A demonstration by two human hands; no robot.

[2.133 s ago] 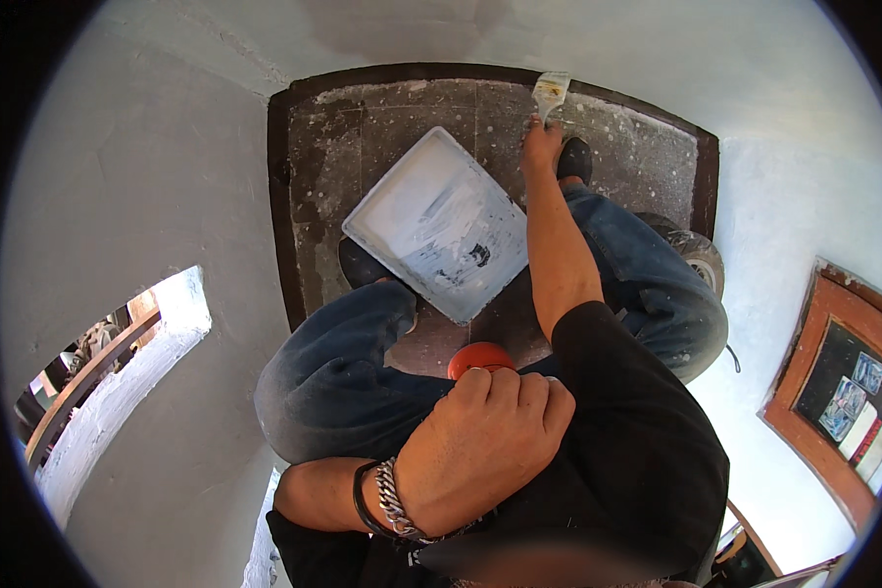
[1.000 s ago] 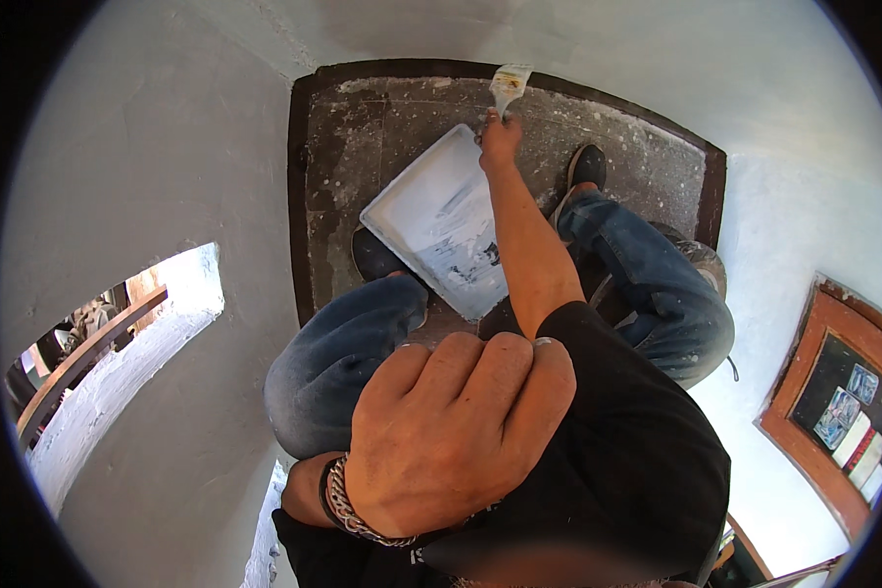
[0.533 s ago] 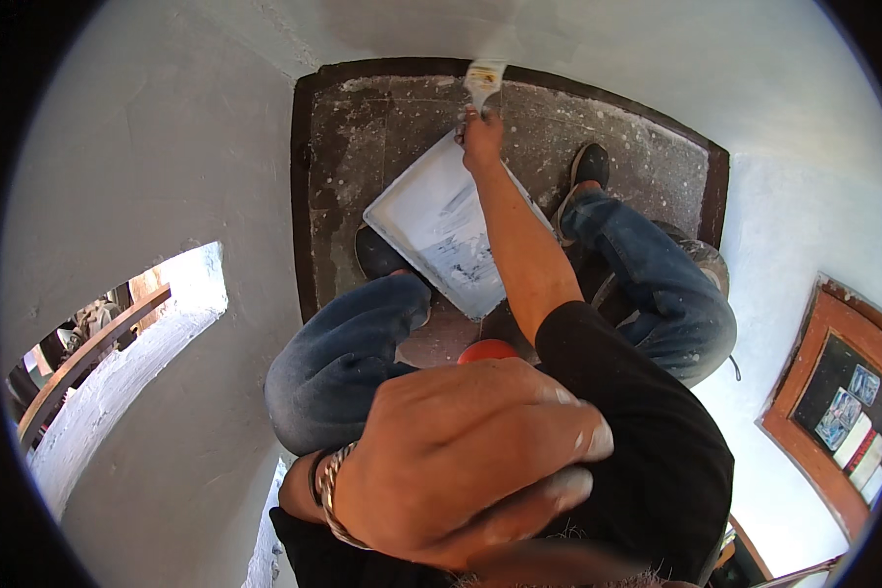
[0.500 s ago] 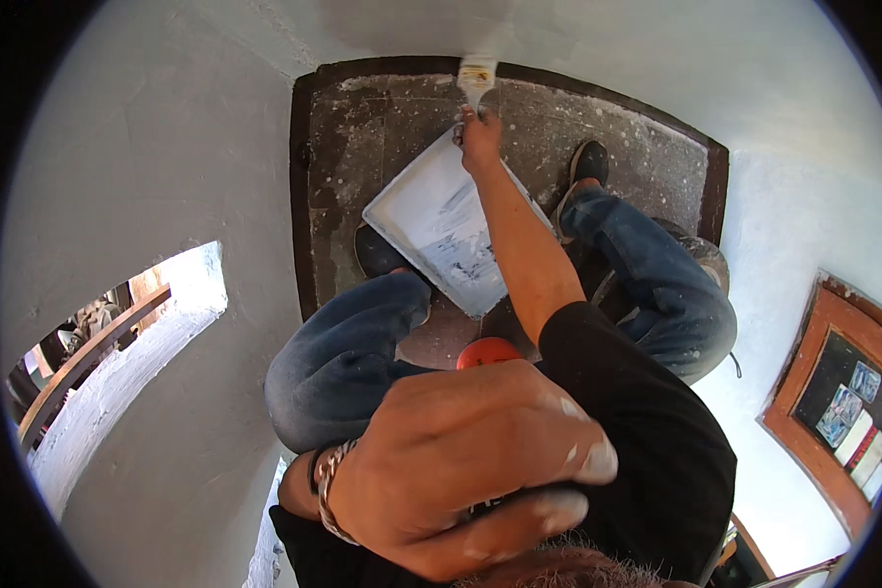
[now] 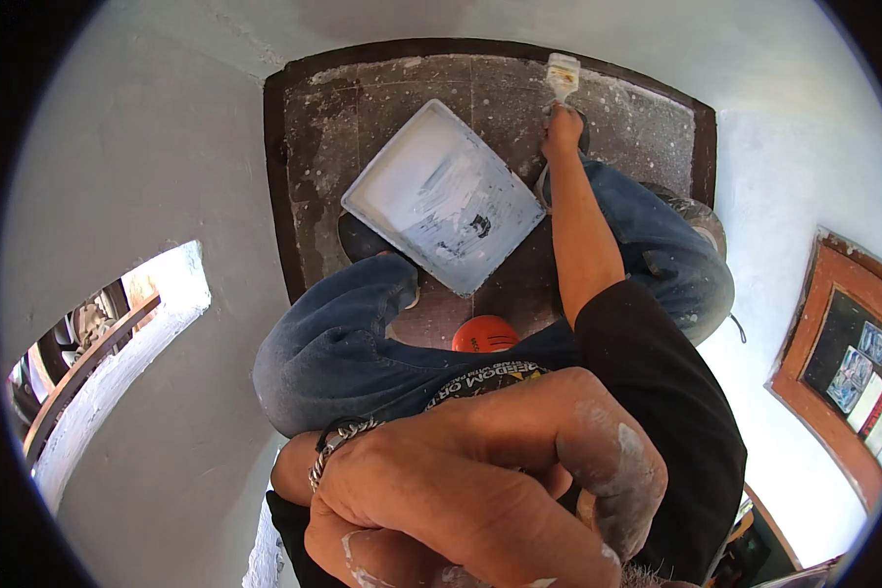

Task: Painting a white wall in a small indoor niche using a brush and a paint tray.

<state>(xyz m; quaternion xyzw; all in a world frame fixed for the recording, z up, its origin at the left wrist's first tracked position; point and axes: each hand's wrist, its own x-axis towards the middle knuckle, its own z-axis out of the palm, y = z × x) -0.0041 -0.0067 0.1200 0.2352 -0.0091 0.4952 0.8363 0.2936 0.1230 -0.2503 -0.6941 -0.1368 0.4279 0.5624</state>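
fingers of the left hand (image 5: 480, 490) fill the lower centre, blurred and paint-flecked, so its grip cannot be told. right hand (image 5: 562, 125) at upper centre is closed round a brush (image 5: 562, 73) touching the wall. tray (image 5: 443, 196) lies on the dark floor (image 5: 314, 147) between white walls (image 5: 147, 147).

Tray (image 5: 441, 191) white, grey smears, one dark blotch. Behind it: floor (image 5: 421, 88) dark grey with white speckle, brown edging. Brush (image 5: 562, 73) pale bristles. Just in front of tray: orange lid (image 5: 484, 334). My jeans (image 5: 333, 343) blue, shirt (image 5: 657, 392) black; left hand (image 5: 480, 490) white-flecked.
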